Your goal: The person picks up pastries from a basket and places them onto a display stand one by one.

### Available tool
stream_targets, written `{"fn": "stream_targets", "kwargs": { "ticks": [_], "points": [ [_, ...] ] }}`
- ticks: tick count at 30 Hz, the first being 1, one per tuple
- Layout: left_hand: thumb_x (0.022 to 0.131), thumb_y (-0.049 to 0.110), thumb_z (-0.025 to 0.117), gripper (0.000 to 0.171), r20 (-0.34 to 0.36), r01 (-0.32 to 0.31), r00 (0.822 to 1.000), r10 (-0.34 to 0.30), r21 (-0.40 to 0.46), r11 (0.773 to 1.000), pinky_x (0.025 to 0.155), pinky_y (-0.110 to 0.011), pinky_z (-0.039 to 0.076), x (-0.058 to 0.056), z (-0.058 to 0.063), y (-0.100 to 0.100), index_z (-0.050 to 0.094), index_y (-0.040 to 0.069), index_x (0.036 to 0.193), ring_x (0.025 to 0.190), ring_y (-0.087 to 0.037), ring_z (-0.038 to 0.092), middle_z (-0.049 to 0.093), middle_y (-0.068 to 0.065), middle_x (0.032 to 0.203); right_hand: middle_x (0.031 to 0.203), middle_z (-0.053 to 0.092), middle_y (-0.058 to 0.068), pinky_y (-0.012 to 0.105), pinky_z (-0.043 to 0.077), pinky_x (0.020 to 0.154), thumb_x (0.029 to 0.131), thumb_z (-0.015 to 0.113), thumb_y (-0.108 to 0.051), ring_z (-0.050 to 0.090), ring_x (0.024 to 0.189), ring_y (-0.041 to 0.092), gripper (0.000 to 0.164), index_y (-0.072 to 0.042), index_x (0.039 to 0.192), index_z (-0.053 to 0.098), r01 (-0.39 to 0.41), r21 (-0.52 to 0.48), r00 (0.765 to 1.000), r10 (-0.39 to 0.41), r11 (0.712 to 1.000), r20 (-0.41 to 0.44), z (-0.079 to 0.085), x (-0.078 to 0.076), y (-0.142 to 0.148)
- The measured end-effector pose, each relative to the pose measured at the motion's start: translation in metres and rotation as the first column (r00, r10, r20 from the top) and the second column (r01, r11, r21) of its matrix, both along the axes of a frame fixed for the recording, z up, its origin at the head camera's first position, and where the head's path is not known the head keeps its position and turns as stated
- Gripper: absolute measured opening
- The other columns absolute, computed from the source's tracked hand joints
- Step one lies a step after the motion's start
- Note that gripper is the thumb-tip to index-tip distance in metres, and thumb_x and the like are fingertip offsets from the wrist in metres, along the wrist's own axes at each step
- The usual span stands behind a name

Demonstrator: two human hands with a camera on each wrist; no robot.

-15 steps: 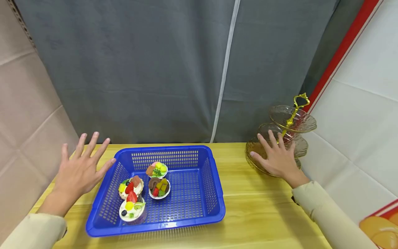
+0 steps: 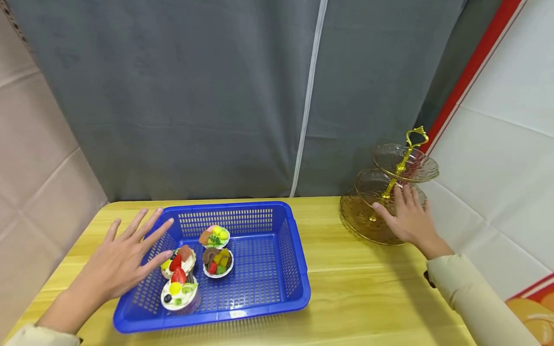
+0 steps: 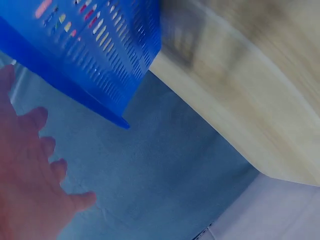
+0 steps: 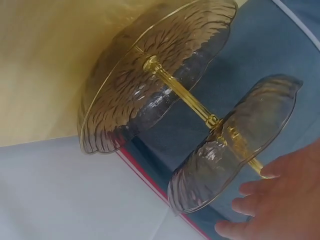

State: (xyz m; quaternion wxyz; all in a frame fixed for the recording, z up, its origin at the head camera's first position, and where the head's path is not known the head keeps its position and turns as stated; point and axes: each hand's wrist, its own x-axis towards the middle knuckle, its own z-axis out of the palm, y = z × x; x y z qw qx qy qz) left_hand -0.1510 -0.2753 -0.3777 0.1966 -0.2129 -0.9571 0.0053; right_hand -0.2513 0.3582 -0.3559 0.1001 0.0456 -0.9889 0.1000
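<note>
My left hand (image 2: 119, 264), fingers spread, hovers over the left rim of a blue plastic basket (image 2: 277, 303). Inside the basket's left half sit several small fruit-topped desserts. A white cream cup (image 2: 178, 298) with a strawberry is nearest, behind it a strawberry tart (image 2: 187, 262). Beside them are a chocolate-topped tart (image 2: 218, 263) and a tart with yellow fruit (image 2: 215, 236). On the right, my right hand (image 2: 413, 218) extends in front of a three-tier glass cake stand (image 2: 363, 218) with a gold post, overlapping its lower tiers in the head view. Neither hand holds anything.
A wooden table (image 2: 335, 283) carries the basket and the stand. Behind it hangs a grey curtain (image 2: 207, 105). Pale wall panels (image 2: 39, 158) close off the left, and a white sheet (image 2: 497, 158) with red trim stands close at the right.
My left hand has moved right and slightly down, over the basket's left rim. My right hand has shifted right along the cake stand. The head view has shifted slightly.
</note>
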Motion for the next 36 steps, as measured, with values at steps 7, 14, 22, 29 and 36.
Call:
{"fn": "stream_targets", "kwargs": {
  "ticks": [7,14,22,29,36],
  "points": [
    [0.093,0.056,0.059,0.073,0.080,0.031,0.996,-0.030,-0.014,0.999,0.113,-0.042,-0.021,0.019,-0.012,-0.007,0.034,0.028,0.156,0.151,-0.035,0.013,0.026,-0.008,0.163,0.154,0.006,0.043,0.075,0.010,0.107,0.101,0.028,-0.064,0.010,0.140,0.062,0.096,0.014,0.152,0.005,0.020,-0.049,1.000,-0.019,0.999,0.009,0.007,-0.015,0.004],
    [0.089,0.060,0.062,0.074,0.089,0.072,0.994,-0.069,-0.033,0.997,0.113,-0.032,-0.022,0.032,-0.017,-0.019,0.043,0.026,0.152,0.152,-0.018,-0.003,0.036,-0.010,0.158,0.154,-0.002,0.043,0.075,0.010,0.107,0.100,0.020,-0.066,0.003,0.140,0.062,0.098,0.014,0.151,-0.002,0.068,-0.243,0.985,-0.027,0.968,0.168,0.021,-0.030,0.006],
    [0.075,0.071,0.068,0.082,0.110,0.103,0.989,-0.099,-0.033,0.994,0.111,-0.025,-0.021,0.043,-0.024,-0.024,0.057,0.024,0.141,0.145,-0.001,-0.015,0.044,-0.010,0.152,0.159,0.001,0.036,0.073,0.017,0.108,0.100,0.027,-0.065,0.010,0.142,0.058,0.092,0.002,0.157,0.000,0.058,-0.495,0.985,0.031,0.867,0.170,0.024,-0.045,0.009],
    [0.067,0.078,0.068,0.086,0.116,0.166,0.980,-0.163,-0.022,0.986,0.118,-0.027,-0.013,0.050,-0.023,-0.022,0.069,0.017,0.127,0.150,-0.029,0.020,0.052,-0.011,0.146,0.157,0.022,0.032,0.066,0.026,0.109,0.105,0.032,-0.051,0.031,0.138,0.052,0.072,-0.004,0.158,0.020,0.012,-0.629,0.996,0.048,0.777,0.078,0.022,-0.050,0.007],
    [0.064,0.080,0.070,0.085,0.221,0.086,0.972,-0.078,-0.024,0.996,0.090,-0.066,0.045,0.051,-0.020,-0.017,0.075,0.012,0.114,0.117,-0.050,0.056,0.057,-0.018,0.138,0.099,0.056,-0.006,0.026,0.042,0.059,0.107,0.040,-0.037,0.050,0.069,0.004,0.061,0.003,0.152,0.033,-0.029,-0.724,1.000,0.021,0.689,-0.020,0.018,-0.057,0.008]
  ]
}}
